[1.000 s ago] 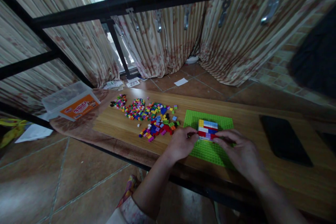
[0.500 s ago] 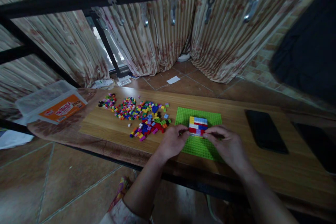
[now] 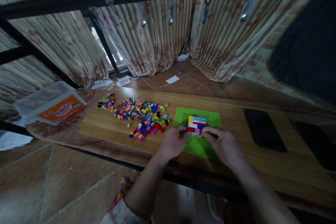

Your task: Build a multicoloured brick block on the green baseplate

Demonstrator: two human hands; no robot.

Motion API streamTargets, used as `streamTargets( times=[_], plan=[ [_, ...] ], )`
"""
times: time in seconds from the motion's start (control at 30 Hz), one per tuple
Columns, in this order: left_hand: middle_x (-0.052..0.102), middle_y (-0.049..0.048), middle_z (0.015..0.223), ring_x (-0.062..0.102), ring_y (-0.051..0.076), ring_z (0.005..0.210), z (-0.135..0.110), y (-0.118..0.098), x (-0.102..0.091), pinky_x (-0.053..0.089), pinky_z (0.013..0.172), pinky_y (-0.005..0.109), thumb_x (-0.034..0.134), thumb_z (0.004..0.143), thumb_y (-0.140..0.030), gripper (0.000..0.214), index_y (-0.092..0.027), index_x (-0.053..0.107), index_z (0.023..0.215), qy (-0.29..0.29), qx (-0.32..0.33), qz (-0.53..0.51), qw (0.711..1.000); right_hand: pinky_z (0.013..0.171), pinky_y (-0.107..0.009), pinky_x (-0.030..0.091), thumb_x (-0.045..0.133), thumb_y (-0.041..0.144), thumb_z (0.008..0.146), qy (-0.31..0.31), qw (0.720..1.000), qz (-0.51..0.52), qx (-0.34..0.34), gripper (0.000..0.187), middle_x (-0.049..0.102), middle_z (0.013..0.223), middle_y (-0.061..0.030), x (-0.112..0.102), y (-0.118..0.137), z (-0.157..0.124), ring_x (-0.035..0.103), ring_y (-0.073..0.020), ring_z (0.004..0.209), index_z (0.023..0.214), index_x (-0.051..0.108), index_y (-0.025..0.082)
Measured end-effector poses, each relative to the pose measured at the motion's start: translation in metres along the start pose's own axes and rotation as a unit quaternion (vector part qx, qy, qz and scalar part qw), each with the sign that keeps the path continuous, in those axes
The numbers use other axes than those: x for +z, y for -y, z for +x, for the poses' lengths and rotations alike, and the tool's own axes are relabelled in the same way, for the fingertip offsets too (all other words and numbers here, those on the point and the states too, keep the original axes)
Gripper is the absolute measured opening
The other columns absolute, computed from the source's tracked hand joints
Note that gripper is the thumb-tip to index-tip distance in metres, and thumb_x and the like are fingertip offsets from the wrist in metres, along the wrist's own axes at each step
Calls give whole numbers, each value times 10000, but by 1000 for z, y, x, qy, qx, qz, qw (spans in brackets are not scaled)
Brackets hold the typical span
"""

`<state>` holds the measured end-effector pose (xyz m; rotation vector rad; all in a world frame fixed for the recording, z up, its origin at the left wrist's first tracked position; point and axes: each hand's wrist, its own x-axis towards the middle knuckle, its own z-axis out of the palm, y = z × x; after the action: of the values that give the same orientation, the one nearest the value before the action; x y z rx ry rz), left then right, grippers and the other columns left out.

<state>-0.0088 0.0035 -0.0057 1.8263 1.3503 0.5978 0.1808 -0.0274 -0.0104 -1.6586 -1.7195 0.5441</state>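
The multicoloured brick block point(image 3: 196, 124) is pinched by my left hand point(image 3: 172, 143) at eight o'clock, right hand point(image 3: 226, 147) at four, both nearly closed.

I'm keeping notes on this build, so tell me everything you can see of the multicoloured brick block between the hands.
The brick block is low, roughly rectangular, and looks like plastic toy bricks. It shows yellow at the far left, light blue along the far edge, white, red and dark blue further in, and red and purple nearer. It appears level on the green baseplate; whether it is fixed there is unclear. Fingertips of the left hand and right hand appear to touch its near corners.
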Motion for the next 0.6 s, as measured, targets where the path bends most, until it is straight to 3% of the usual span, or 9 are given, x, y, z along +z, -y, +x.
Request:
streamTargets(
  times=[0.13,0.37,0.53,0.6],
  plan=[
    [686,17,777,579,152,672,-1,-3,2,410,622,260,528,849,-280,220,-187,704,944,-1,-18,22,1000,583,-289,402,520,406,873,14,999,-36,2,259,687,683,1,-2,6,2,591,-172,575,805,721,258],
    [689,19,783,583,151,675,-1,-1,2,418,622,259,521,852,-271,228,-181,706,951,0,-5,16,1000,523,-259,354,542,362,834,55,998,9,22,220,604,596,15,-4,4,9,520,-146,531,763,711,241],
    [707,27,851,613,159,730,-1,2,2,448,667,263,515,856,-272,244,-185,704,984,5,1,-2,1000,513,-251,373,592,433,809,70,983,157,59,247,607,611,23,0,-3,6,490,-126,521,809,717,220],
    [711,29,881,622,163,758,0,4,1,460,691,266,511,858,-274,248,-190,701,993,3,2,-5,1000,524,-258,399,636,474,776,30,977,199,76,288,636,633,4,-3,-4,6,517,-135,546,809,732,205]
  ],
)
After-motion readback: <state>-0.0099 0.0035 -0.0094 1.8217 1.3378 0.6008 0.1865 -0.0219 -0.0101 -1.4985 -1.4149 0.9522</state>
